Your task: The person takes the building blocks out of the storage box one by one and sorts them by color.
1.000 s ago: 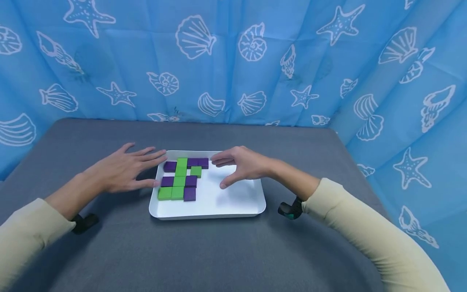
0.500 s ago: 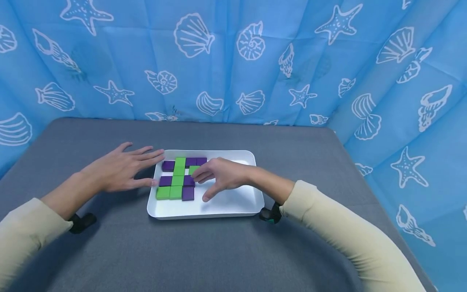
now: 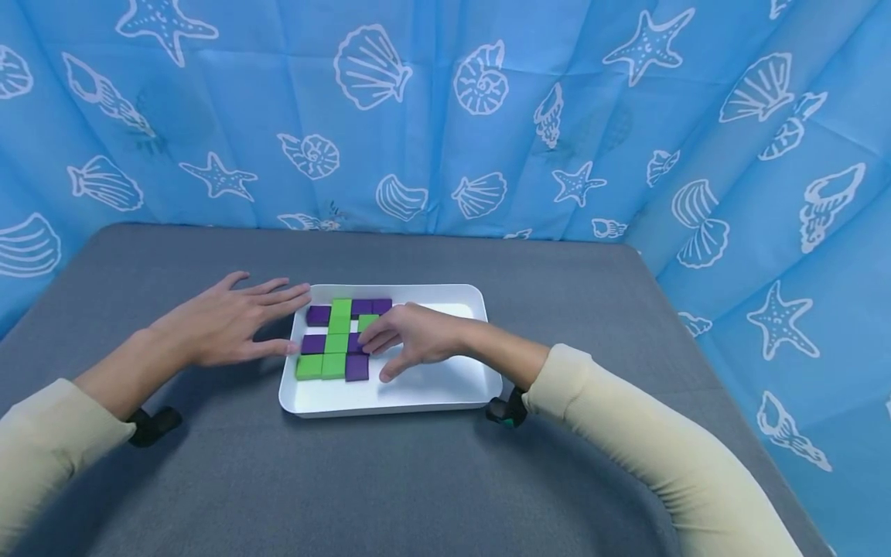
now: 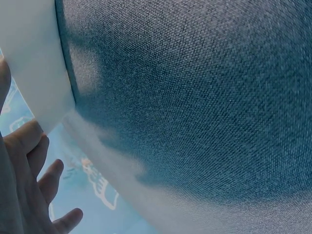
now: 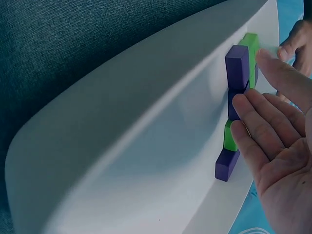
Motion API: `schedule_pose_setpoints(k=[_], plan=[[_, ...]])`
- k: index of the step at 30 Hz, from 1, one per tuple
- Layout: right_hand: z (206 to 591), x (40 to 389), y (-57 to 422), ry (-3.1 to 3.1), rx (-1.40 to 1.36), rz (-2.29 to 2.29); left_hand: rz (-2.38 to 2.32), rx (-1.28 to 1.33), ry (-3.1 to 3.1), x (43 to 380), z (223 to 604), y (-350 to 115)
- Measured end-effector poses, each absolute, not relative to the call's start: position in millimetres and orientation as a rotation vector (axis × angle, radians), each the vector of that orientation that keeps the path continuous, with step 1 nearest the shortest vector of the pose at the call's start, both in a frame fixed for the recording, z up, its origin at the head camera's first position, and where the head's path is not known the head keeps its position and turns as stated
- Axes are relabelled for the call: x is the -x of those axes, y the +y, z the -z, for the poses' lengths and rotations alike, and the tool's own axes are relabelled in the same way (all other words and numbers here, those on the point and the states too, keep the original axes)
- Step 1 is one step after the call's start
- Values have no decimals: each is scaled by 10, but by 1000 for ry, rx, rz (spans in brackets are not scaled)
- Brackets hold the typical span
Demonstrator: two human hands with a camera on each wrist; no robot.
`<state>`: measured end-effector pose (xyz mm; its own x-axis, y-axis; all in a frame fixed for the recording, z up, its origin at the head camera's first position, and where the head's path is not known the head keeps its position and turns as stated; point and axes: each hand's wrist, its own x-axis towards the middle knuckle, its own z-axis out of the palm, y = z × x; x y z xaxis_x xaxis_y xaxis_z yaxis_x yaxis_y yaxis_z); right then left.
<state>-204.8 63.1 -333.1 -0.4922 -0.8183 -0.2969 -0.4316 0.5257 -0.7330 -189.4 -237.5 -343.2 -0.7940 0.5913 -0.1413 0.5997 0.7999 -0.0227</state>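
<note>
A white tray [image 3: 425, 391] holds several flat green blocks [image 3: 336, 343] and purple blocks [image 3: 357, 367], grouped at its left side. My left hand [image 3: 226, 325] has its fingers spread, with the thumb and fingertips at the tray's left rim. Over the right part of the group is my right hand [image 3: 425, 336], fingers fairly straight and thumb apart, with no block between them. Its fingertips are close to a purple block in the middle; the right wrist view shows them beside the purple blocks [image 5: 237, 66] and a green block [image 5: 230, 135], but contact is unclear.
A dark grey cloth covers the table [image 3: 390, 480] under the tray. Behind it and at the right hangs a blue curtain [image 3: 431, 116] with white shells and starfish. Each wrist carries a small black device, such as the right one [image 3: 508, 410].
My right hand has moved left and toward me, from the tray's back right to over the blocks' right edge. The left hand stays at the rim. The tray shifted slightly left in view.
</note>
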Motion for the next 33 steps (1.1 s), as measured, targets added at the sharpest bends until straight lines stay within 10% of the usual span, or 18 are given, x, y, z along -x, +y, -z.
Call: schedule_pose_setpoints(k=[33], plan=[[3321,1958,428,2301,1204,608,53,-964,2865,1868,3433,-2369]])
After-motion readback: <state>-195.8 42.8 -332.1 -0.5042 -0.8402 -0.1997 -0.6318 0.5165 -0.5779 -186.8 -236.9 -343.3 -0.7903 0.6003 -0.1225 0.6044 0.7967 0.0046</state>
